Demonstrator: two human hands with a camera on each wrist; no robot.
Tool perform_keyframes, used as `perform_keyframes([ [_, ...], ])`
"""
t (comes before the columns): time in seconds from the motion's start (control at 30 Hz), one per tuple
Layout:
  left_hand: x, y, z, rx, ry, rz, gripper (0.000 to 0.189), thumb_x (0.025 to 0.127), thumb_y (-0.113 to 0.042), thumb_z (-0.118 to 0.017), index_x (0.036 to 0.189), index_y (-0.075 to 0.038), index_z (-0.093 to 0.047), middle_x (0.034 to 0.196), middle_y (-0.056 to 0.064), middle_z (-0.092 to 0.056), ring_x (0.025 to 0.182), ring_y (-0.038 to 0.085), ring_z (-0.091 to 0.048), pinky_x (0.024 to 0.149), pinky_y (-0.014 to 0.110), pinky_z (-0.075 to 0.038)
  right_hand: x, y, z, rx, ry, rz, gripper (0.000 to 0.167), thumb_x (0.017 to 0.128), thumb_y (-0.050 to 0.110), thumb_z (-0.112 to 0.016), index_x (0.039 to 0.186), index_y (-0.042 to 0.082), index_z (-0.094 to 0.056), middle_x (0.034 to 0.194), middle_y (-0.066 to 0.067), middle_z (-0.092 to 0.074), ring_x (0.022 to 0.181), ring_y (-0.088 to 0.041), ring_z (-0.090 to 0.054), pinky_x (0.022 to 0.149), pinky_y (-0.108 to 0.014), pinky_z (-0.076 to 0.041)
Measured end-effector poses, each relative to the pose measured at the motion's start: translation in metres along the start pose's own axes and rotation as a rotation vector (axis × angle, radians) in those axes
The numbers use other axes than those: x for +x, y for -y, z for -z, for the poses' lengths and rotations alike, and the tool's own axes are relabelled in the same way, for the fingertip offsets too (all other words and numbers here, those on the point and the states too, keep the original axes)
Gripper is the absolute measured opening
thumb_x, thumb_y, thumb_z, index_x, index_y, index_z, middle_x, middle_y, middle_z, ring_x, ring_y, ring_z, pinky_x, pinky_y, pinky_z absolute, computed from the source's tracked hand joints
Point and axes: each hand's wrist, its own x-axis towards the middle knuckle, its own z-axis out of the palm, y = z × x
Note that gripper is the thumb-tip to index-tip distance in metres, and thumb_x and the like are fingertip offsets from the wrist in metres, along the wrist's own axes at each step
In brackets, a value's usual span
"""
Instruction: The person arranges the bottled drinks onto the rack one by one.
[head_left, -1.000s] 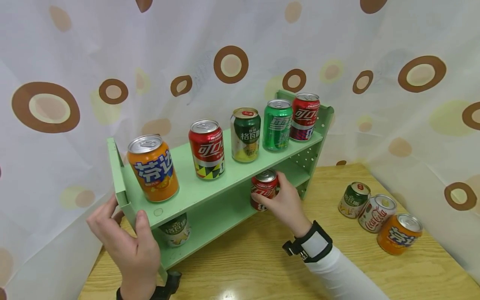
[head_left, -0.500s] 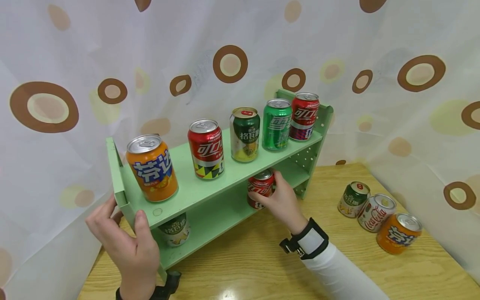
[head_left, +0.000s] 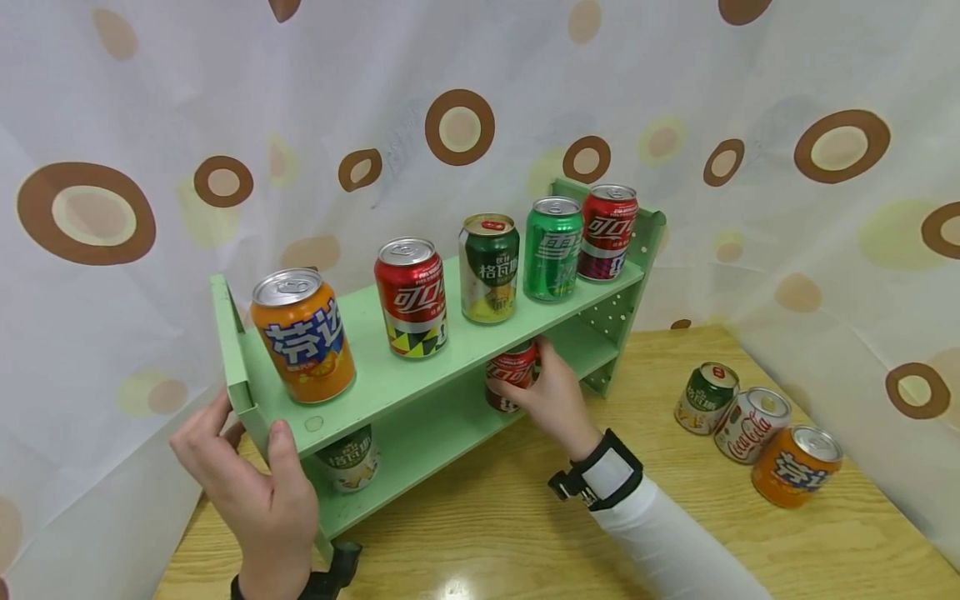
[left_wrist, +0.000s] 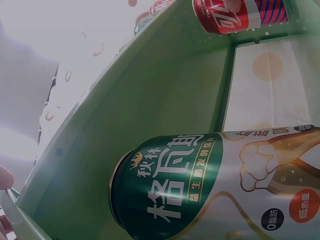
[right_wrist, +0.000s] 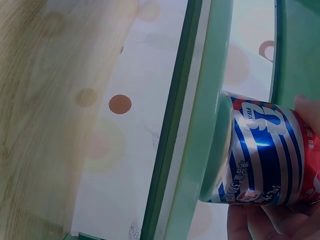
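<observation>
A light green two-tier shelf stands on the wooden table. My left hand grips its left end, thumb at the front edge of the top board and fingers behind the side panel. With my right hand I hold a red Coca-Cola can upright on the lower board, thumb and fingers on either side; the top board hides its upper end. The right wrist view shows the blue-striped side of this can with fingers under it. A green-and-white kvass can stands at the lower board's left end.
Along the top board stand an orange Fanta can, a red cola can, a kvass can, a green Sprite can and another red can. Three cans, including a silver Coca-Cola can, stand on the table at right.
My right hand has moved the red cola can a little leftward along the lower board. The left hand and the shelf have stayed where they were.
</observation>
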Motion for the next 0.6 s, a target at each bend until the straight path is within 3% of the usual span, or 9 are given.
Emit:
perform_keyframes([
  [0.6, 0.0, -0.001, -0.001, 0.006, -0.003, 0.009, 0.055, 0.084, -0.003, -0.05, 0.138, 0.01, -0.047, 0.128, -0.011, -0.039, 0.124, 0.014, -0.038, 0.096, 0.021, -0.041, 0.005, 0.002, -0.012, 0.039, 0.001, 0.02, 0.08, 0.082, 0.023, -0.086, 0.146, 0.003, -0.043, 0.129, -0.02, -0.064, 0.116, -0.035, -0.065, 0.1, -0.052, -0.055],
])
